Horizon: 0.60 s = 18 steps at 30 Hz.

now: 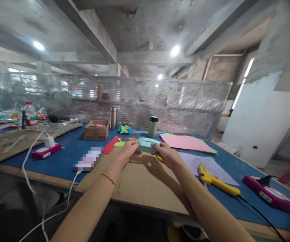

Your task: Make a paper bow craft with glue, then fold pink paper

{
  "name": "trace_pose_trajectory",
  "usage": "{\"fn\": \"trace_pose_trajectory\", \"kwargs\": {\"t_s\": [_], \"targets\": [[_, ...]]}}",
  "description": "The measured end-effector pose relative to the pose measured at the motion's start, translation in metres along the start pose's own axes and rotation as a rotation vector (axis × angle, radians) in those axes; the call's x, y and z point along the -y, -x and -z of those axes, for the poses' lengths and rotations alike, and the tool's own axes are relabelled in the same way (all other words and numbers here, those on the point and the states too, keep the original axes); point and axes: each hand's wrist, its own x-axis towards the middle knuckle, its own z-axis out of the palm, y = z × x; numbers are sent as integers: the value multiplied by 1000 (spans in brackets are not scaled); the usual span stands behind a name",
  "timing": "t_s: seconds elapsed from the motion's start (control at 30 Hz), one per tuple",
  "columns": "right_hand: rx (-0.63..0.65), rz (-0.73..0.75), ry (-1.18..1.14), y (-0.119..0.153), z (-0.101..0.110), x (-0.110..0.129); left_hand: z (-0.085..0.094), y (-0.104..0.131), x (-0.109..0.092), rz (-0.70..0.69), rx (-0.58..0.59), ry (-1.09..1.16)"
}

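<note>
Operator: What's nearest?

Guide: A cardboard sheet point(137, 185) lies in front of you on the blue surface point(69, 148). To your right, a yellow glue gun point(220, 183) rests partly over a lilac sheet point(189, 161), its cord trailing towards you.

Operator: And the hands?

Guide: Your left hand point(130, 149) and right hand point(167, 152) are over the far part of the cardboard. The fingers of each are nearly closed, pinching opposite ends of a light-blue paper piece point(147, 144) between them. Whether it touches the cardboard, I can't tell. A small yellow item point(159, 158) pokes out by your right hand, mostly hidden.

Operator: How should it be handled?

Guide: I'd judge you are shaping or steadying it. Match the pressure on both ends so that it doesn't twist, and pinch lightly, since thin paper would probably crease. Bracing your wrists may help. Mind your right forearm near the glue gun; treat its tip as possibly hot.

Operator: What's beyond?

Guide: A red paper piece point(112, 144) lies past your left hand, pink paper point(187, 143) past your right. Farther back stands a green bottle point(153, 128), before a perforated metal screen point(134, 94).
</note>
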Motion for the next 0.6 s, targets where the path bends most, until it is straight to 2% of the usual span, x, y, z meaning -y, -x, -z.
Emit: {"fn": "trace_pose_trajectory", "kwargs": {"t_s": [0.13,0.3,0.53,0.6], "targets": [[0,-26,-49,1,-2,0,-1,2,-3,2,0,30],[46,-163,-199,2,-5,-2,-3,4,-6,3,-5,36],[50,-143,-253,1,-7,-1,-3,9,-7,-26,61,-30],[73,-128,-258,-1,-7,-3,-4,9,-6,-10,49,-64]]}}
